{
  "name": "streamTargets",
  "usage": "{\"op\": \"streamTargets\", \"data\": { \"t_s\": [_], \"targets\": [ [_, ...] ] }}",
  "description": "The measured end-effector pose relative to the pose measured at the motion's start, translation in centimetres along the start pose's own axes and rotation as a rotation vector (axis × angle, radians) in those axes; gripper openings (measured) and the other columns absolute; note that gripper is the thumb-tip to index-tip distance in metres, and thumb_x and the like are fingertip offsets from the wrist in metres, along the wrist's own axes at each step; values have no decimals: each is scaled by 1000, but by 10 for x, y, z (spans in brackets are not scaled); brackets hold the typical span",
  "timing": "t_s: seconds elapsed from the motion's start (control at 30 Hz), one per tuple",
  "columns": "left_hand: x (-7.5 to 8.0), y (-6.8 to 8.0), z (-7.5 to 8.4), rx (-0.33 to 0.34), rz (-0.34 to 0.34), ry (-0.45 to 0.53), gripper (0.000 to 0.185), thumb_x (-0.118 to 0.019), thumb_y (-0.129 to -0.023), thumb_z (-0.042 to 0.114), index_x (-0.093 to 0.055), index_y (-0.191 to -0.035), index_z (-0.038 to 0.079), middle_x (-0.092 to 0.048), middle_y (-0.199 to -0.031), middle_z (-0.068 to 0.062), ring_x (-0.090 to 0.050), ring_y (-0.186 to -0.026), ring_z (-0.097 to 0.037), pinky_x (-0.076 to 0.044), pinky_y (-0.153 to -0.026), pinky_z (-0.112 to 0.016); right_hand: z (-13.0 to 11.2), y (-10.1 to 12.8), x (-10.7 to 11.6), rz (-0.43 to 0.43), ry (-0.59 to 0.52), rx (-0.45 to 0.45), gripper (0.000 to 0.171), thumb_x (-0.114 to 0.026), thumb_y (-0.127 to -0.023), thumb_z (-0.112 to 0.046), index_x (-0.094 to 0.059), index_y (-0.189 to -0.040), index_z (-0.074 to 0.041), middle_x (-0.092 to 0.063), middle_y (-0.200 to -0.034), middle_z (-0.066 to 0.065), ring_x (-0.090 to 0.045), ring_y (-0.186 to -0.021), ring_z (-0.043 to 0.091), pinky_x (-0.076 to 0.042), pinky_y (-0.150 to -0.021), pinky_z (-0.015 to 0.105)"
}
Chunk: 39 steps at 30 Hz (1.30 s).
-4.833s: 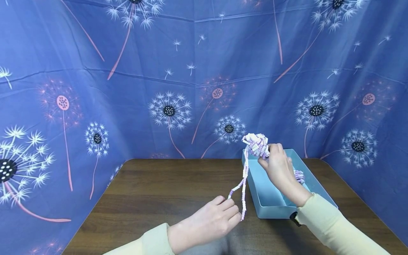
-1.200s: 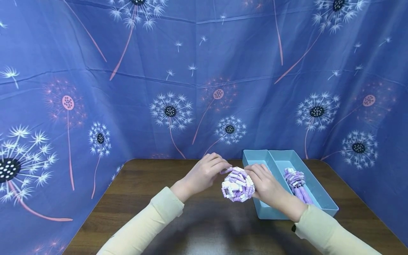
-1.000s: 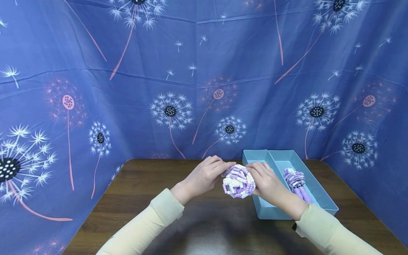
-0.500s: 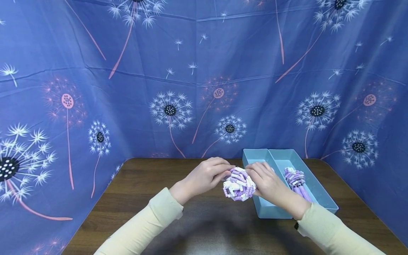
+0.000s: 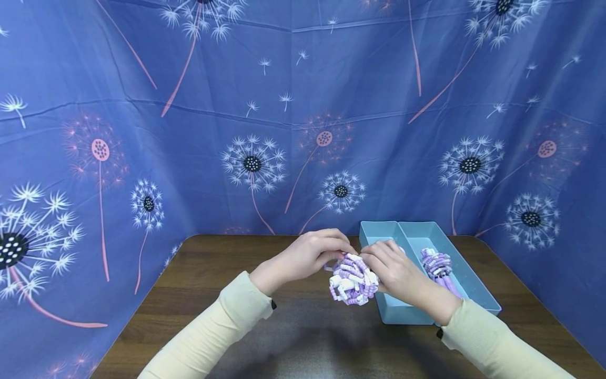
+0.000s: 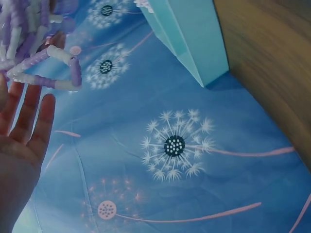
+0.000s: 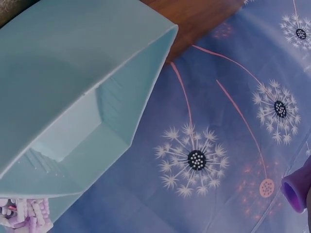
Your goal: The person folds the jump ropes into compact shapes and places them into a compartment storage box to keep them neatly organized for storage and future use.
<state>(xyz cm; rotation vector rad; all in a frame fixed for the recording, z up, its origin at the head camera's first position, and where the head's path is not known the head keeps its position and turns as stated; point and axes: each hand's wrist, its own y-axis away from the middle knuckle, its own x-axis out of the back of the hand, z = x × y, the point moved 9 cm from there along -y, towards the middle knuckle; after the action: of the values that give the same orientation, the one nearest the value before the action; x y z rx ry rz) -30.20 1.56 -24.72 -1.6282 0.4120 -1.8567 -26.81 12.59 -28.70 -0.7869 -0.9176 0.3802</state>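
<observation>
A beaded jump rope [image 5: 352, 281] in purple and white segments is bunched into a coil above the table, left of the tray. My right hand [image 5: 395, 273] grips the bundle from the right; its fingers hide the far part. At the right edge of the right wrist view, a hollow purple handle end [image 7: 296, 190] shows. From the left, my left hand [image 5: 316, 253] pinches at the upper side of the coil. A loose bead loop [image 6: 53, 68] stands out by its fingertips in the left wrist view.
A light blue tray [image 5: 478, 284] with two compartments stands on the brown wooden table [image 5: 227, 263] at right. A second bundled jump rope [image 5: 437, 266] with purple handles lies in its right compartment. A blue dandelion-print cloth [image 5: 293, 79] hangs behind and beside the table.
The bundle has come down and left from over the tray, and its long dangling strand is gathered in. My left hand has risen to it and shifted slightly around its top.
</observation>
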Motion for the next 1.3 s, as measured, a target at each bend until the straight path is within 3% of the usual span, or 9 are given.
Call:
{"op": "streamTargets", "data": {
  "t_s": [0.17,0.3,0.4,0.57,0.87,1.1,1.3],
  "targets": [
    [-5,-4,0,37,-65,73,14,-56,-92,3,-64,-101,9,-62,-98,2,-55,-90,-5,-44,-82,-14,-2,-1,0,-8,13,30,29,-43,-100,-25,-60,-97,-2,-59,-96,7,-54,-84,22,-40,-72,36],
    [-15,-3,-4,121,-145,56,12,-52,-94,4,-58,-103,8,-58,-99,2,-51,-86,-6,-43,-78,-13,-1,0,-1,-39,25,40,30,-40,-101,-24,-60,-97,-2,-59,-96,7,-53,-84,22,-39,-72,36],
    [-18,-3,-5,155,-149,11,11,-53,-94,5,-56,-103,9,-58,-97,3,-50,-83,-5,-43,-76,-14,-2,1,-3,-58,32,51,30,-38,-101,-23,-59,-96,-3,-59,-96,7,-53,-83,22,-39,-73,36],
    [-15,-4,0,92,-84,-73,11,-58,-91,6,-60,-101,12,-61,-92,5,-53,-80,-5,-42,-76,-18,-3,0,-4,-70,34,63,27,-37,-100,-17,-60,-95,-4,-59,-96,6,-54,-84,21,-40,-73,36],
    [-11,0,5,-33,-23,27,16,-67,-85,4,-72,-99,8,-68,-97,0,-59,-91,-6,-44,-82,-10,-7,1,-5,-71,5,86,27,-37,-98,-14,-61,-99,-3,-60,-98,6,-54,-86,19,-40,-75,36],
    [-9,2,7,-47,-41,55,19,-63,-88,6,-70,-106,8,-70,-98,0,-62,-90,-3,-46,-79,-11,-7,-1,-5,-64,23,106,25,-37,-96,-10,-61,-97,-3,-60,-96,6,-55,-84,20,-41,-73,36],
    [-7,3,9,-43,-91,97,18,-62,-89,5,-70,-105,7,-70,-100,-1,-62,-91,-2,-45,-82,-10,-4,-3,-3,-75,49,125,32,-31,-86,0,-61,-98,-4,-60,-95,5,-54,-82,20,-41,-69,37]
  ]
}}
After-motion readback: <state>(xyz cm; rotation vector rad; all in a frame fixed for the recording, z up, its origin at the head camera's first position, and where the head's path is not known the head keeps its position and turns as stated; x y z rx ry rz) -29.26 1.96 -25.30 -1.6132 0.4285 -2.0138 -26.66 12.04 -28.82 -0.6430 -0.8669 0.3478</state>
